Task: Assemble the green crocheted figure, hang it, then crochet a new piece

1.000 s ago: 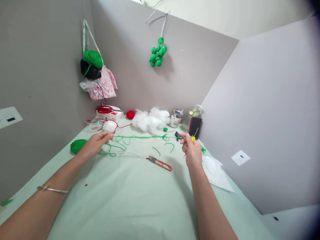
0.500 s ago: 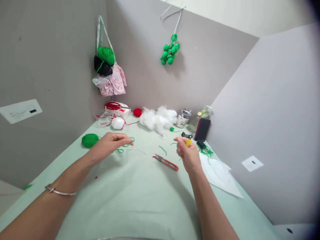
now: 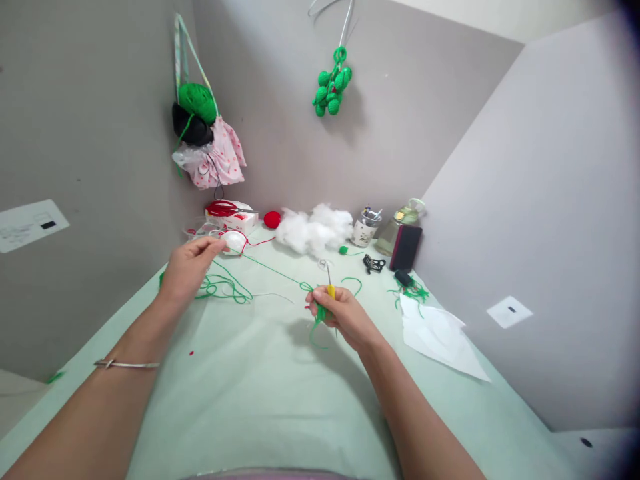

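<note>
My left hand (image 3: 193,263) is raised over the left side of the table, its thumb and fingers pinching a strand of green yarn (image 3: 270,268). The strand runs taut down to my right hand (image 3: 345,313). Closed in that hand is a crochet hook (image 3: 331,291) with a yellow grip, its metal shaft pointing up and away. A small green yarn piece (image 3: 321,313) with a hanging tail is held in the same fingers. Loose loops of green yarn (image 3: 227,288) lie beneath my left hand. The thread snips cannot be made out behind my right hand.
White stuffing (image 3: 313,230), a red yarn ball (image 3: 272,220) and a pen cup (image 3: 364,230) line the back. A black claw clip (image 3: 374,264), a phone (image 3: 406,248), green yarn scraps (image 3: 413,291) and white paper (image 3: 440,337) are on the right. Red scissors (image 3: 225,209) rest on a box.
My left hand has risen and moved left, drawing the green strand taut. My right hand has moved left over where the snips lay, and a green yarn piece now shows in it.
</note>
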`<state>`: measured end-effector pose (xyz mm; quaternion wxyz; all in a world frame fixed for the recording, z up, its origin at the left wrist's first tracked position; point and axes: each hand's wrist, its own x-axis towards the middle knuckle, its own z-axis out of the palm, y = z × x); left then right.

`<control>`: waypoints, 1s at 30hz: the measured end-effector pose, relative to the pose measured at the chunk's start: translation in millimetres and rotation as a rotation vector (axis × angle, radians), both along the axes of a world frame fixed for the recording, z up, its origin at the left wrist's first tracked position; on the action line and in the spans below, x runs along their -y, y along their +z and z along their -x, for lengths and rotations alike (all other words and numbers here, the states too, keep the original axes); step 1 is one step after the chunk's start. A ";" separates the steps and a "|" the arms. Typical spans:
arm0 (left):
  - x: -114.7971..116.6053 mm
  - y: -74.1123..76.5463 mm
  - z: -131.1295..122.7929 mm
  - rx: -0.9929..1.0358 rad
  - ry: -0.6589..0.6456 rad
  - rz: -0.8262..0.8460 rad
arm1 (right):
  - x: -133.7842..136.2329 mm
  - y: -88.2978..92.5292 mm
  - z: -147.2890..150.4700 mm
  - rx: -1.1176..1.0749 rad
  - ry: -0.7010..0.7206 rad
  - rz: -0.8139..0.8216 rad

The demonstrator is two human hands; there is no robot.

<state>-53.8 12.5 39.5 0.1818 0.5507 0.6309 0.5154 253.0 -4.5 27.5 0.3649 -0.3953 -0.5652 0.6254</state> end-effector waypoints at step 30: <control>32.0 -25.4 -88.3 0.528 -0.625 0.262 | 3.6 -3.1 14.2 -0.215 -0.129 0.143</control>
